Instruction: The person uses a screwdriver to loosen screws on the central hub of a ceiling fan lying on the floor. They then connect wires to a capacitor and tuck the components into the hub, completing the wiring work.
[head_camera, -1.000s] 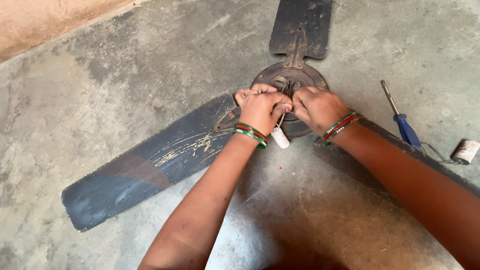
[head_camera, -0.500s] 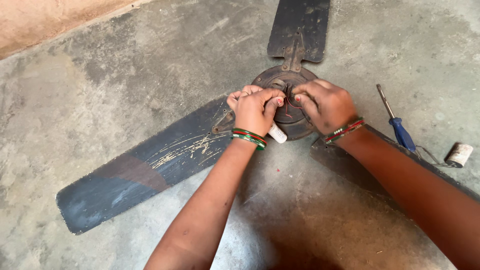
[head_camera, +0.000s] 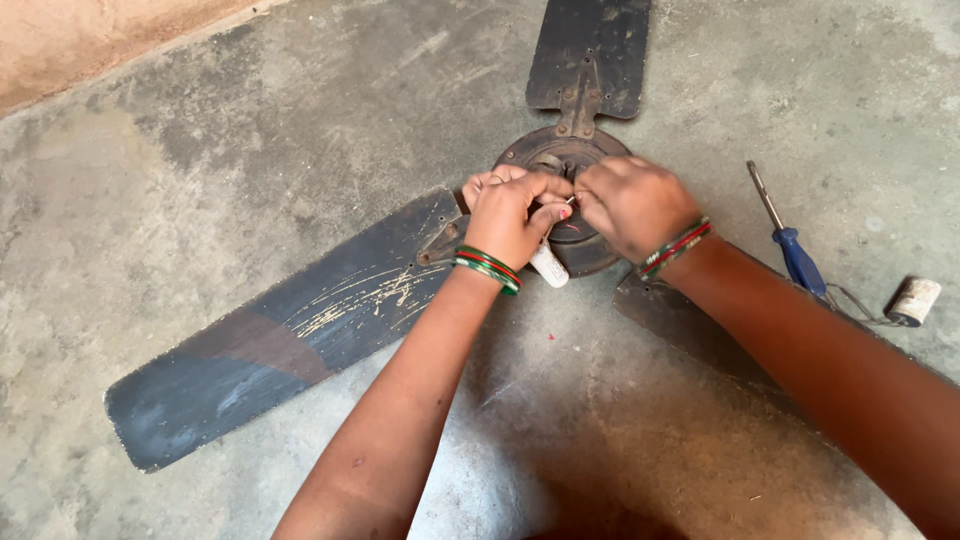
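Head view looks down at a concrete floor (head_camera: 250, 150), where a dark ceiling fan lies flat with its round hub (head_camera: 560, 160) in the upper middle of the frame. Both hands meet over this hub.

Left hand (head_camera: 510, 215) has its grip closed: the fingers are curled tight over the lower left part of the hub, and a small white handle (head_camera: 549, 267) comes out below the palm, so the hand is holding this tool. Right hand (head_camera: 630, 205) also has a closed grip, the fingers bent down on the hub just beside the left hand, the two hands touching or almost touching. What the right fingers pinch is hidden under them; perhaps a small part of the hub, but I cannot tell.

Each wrist carries green and red bangles (head_camera: 487, 268).

Three fan blades are visible: one long scratched blade (head_camera: 290, 330) goes to the lower left of the frame, one blade (head_camera: 590, 55) goes to the top edge, and the third blade (head_camera: 700, 320) lies at the right, mostly covered by the right forearm.

One screwdriver with a blue handle (head_camera: 795, 255) lies on the floor at the right, near the right wrist. One small pale roll (head_camera: 913, 301) lies further right, with a thin wire beside it.
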